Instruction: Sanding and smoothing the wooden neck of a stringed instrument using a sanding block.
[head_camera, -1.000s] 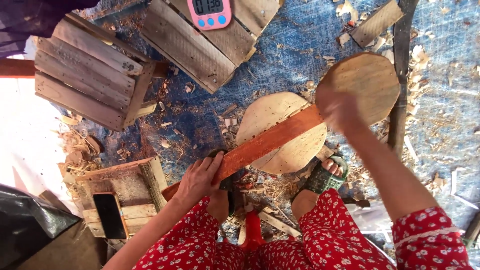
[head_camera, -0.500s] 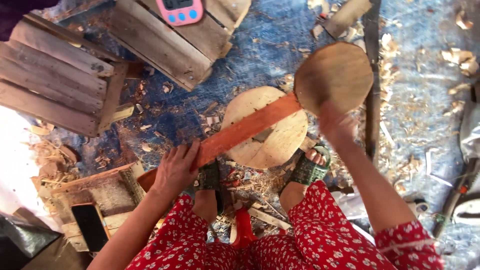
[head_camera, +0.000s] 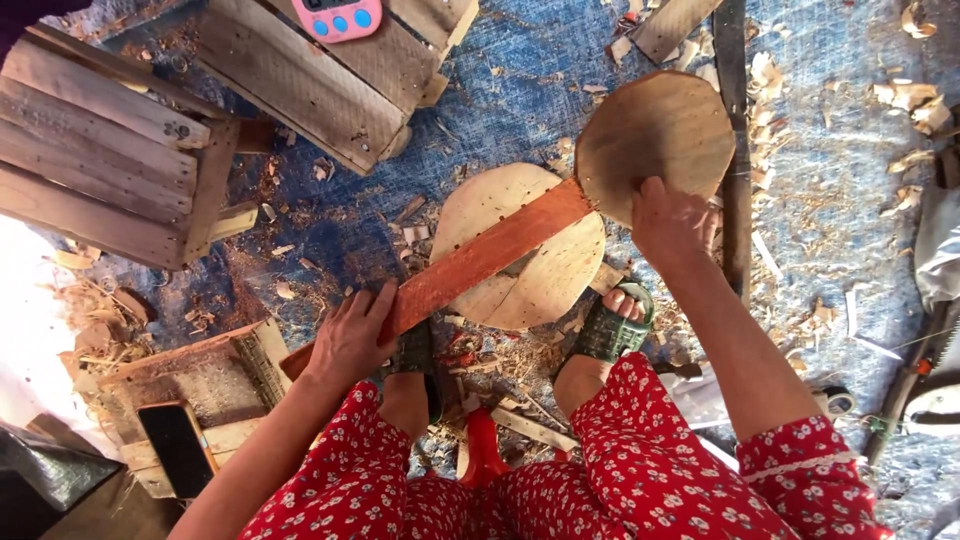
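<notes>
1. We see a blue woven mat covering the floor, strewn with wood shavings, so the work is done low, seated.
2. Two slatted wooden crates sit at the upper left, well apart from our hands; a pink timer rests on the farther one.
3. A pale round wooden block lies on the mat just ahead of our sandalled feet and serves as a low support.
4. A long reddish wooden paddle lies slanted across that block, which carries its shaft.
5. Its round, faceted head juts past the block at the upper right.
6. Our right hand grips the head's near edge, fingers curled closed on it, seemingly to steady it.
7. Our left hand lies on the shaft's lower end, fingers spread open and flat, pressing it down rather than clasping it.
8. A dark phone lies in a small wooden tray at the lower left.
</notes>
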